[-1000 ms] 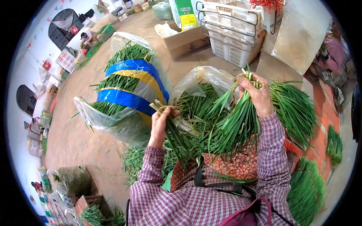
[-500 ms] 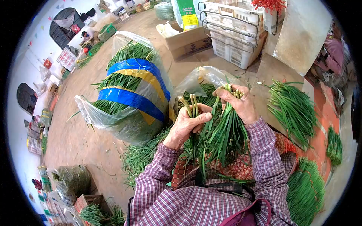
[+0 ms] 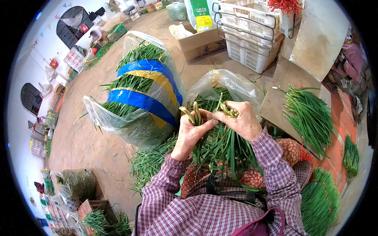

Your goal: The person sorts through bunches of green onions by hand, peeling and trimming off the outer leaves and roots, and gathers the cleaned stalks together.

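My left hand is closed round a small bunch of green stalks, their pale cut ends sticking up above the fingers. Close beside it, fingertips nearly touching, my right hand grips a larger leafy bunch whose leaves hang down. Behind both hands an open clear plastic bag holds more greens. Loose greens lie on the floor to the left. On a board at the right rests a separate bunch.
A big bag of greens with blue and yellow bands lies left. Beyond are a cardboard box and stacked white crates. Trimmed greens sit at lower right. Another person is far off; someone in pink is at right.
Over the last second my hands have come together; my left hand moved right and my right hand moved left and down, each still with its bunch. The view has shifted slightly.
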`<state>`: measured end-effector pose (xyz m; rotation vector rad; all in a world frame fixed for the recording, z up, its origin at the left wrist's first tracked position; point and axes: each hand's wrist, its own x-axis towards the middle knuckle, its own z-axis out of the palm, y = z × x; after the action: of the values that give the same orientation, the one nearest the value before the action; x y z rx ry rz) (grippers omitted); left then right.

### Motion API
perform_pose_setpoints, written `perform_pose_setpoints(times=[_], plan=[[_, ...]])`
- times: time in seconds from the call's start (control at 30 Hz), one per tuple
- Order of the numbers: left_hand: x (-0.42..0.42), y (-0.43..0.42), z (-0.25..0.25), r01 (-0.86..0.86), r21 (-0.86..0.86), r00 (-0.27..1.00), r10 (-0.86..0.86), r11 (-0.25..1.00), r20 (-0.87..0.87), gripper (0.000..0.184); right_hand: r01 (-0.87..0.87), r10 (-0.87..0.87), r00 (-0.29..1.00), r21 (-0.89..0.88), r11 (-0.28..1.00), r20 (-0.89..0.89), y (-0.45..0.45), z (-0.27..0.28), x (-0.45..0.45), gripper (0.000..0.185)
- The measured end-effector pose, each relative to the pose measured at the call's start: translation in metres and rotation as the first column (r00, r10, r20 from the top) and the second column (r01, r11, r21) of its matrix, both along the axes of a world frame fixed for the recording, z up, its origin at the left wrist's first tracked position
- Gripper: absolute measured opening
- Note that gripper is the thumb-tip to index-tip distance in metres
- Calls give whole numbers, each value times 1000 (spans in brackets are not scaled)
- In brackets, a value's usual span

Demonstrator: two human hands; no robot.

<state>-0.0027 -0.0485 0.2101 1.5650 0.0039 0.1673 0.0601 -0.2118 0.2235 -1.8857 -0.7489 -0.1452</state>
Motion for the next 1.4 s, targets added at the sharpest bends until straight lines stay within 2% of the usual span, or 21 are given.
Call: perform_pose_setpoints(times=[0.1,0.17,0.27,0.33,0.43,0.47,0.57,0.63,0.67,0.73,0.8,0.87,0.93,0.97,1.07,1.13,1.2,1.27,1.33,1.37,1.4], plan=[[-2,5,-1,-33,92,998,27,995,60,13,-17,16,1000,-55,998,-20,1,6,-1,28],[-7,10,5,-11,83,999,13,997,-29,11,-66,65,998,-87,994,-17,0,6,-1,31],[-11,22,3,37,180,999,-39,983,7,10,-147,157,986,-152,977,57,0,1,3,33],[-18,30,8,36,164,998,-27,986,-55,9,-197,214,972,-161,967,96,2,0,4,32],[-29,55,6,6,175,995,12,985,-98,8,-68,97,982,-175,982,162,-6,-6,14,23],[-34,62,6,-32,134,990,49,991,-129,10,-54,61,998,-173,983,34,-11,-7,17,25],[-37,70,5,-63,4,988,63,998,-143,14,-84,86,996,-166,983,3,-5,-5,11,26],[-34,61,3,-29,-49,987,20,998,-158,12,-117,117,993,-32,993,-5,6,-1,1,36],[-32,54,3,-13,-64,987,2,998,-162,12,-169,171,977,26,985,-126,11,-2,0,40],[-27,44,1,53,-92,980,-70,994,-184,14,-233,279,893,167,958,-352,19,8,-7,35],[-25,34,0,113,-178,973,-145,978,-180,17,-265,316,895,193,945,-315,24,8,-6,29],[-23,32,-2,157,-191,965,-192,969,-181,24,-243,261,947,112,964,-188,27,3,-3,26],[-21,33,-2,183,-205,974,-205,962,-95,30,-174,209,938,147,974,-276,23,2,0,22],[-20,39,-7,228,-214,966,-248,950,-74,37,-140,171,951,134,981,-256,20,6,0,23],[-19,38,-4,211,-252,965,-242,945,-101,39,-103,113,970,61,993,-213,14,11,0,25],[-17,33,-1,254,-235,952,-285,938,-108,41,-141,143,989,52,989,-34,20,9,-2,25],[-17,24,4,299,-146,941,-317,943,-120,40,-208,218,968,93,974,-121,26,15,-5,25],[-19,21,5,316,-103,928,-330,943,-172,37,-230,226,967,-26,973,-114,30,14,-3,25],[-20,21,0,313,-156,929,-336,937,-154,33,-249,250,961,20,968,-119,30,13,-3,26],[-17,21,-5,317,-246,936,-344,916,-72,33,-230,242,963,106,967,-119,28,10,-3,26],[-17,21,-5,257,-346,948,-304,902,-89,37,-209,234,965,191,959,-122,27,6,-2,26]])
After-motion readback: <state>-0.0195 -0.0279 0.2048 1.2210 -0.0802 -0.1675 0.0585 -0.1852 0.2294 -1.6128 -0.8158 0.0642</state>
